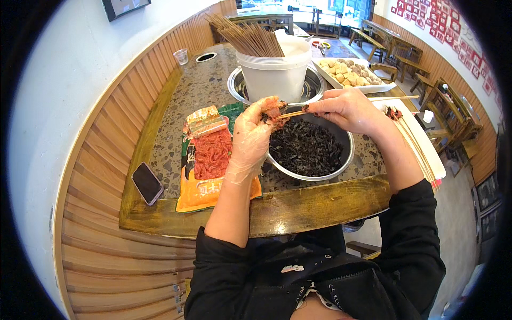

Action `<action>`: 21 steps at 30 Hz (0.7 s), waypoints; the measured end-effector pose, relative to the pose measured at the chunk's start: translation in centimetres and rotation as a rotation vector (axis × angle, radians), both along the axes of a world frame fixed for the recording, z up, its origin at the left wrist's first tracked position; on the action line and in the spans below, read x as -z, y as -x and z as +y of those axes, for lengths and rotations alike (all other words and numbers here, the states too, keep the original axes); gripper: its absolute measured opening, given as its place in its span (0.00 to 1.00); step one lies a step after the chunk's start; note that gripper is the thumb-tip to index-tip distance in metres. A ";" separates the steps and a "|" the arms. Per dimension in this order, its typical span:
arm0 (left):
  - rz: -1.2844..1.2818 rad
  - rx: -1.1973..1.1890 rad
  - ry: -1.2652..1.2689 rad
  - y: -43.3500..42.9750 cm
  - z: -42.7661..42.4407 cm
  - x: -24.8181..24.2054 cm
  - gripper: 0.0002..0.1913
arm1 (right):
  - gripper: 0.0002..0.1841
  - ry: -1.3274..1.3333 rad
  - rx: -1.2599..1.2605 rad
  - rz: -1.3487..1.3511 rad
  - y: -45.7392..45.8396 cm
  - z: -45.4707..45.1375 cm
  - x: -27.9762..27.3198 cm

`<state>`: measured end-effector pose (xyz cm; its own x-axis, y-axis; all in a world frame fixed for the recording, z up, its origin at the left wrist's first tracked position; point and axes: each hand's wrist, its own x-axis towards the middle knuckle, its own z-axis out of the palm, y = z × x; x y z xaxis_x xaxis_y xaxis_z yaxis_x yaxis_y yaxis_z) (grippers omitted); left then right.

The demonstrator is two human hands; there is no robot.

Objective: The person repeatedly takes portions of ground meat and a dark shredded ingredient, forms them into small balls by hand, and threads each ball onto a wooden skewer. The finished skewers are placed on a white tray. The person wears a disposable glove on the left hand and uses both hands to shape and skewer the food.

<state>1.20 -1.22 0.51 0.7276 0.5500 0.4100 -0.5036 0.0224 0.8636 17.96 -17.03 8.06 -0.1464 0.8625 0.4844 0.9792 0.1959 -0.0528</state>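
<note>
My left hand wears a clear plastic glove and pinches a piece of red meat with dark shreds stuck to it. My right hand grips a bamboo skewer, whose end meets the meat. Dark bits cling to the right fingertips. Both hands are above the far rim of a metal bowl of dark, leafy shreds. Beside my left wrist lies an open printed food bag, with sliced raw red meat showing.
A white bucket of brown sticks stands behind the bowl. To its right, a white tray carries tofu-like cubes and balls. Another white tray holds loaded skewers. A phone lies by the table's left edge.
</note>
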 end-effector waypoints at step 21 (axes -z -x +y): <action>0.071 0.047 0.174 0.4 0.7 -0.4 0.14 | 0.13 -0.135 0.303 -0.042 3.4 -1.4 3.0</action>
<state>0.84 -0.55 0.90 0.7778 0.5730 0.2583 -0.4361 0.1962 0.8782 14.58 -18.43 5.09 0.0846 0.7985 0.5960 0.9948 -0.1020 -0.0046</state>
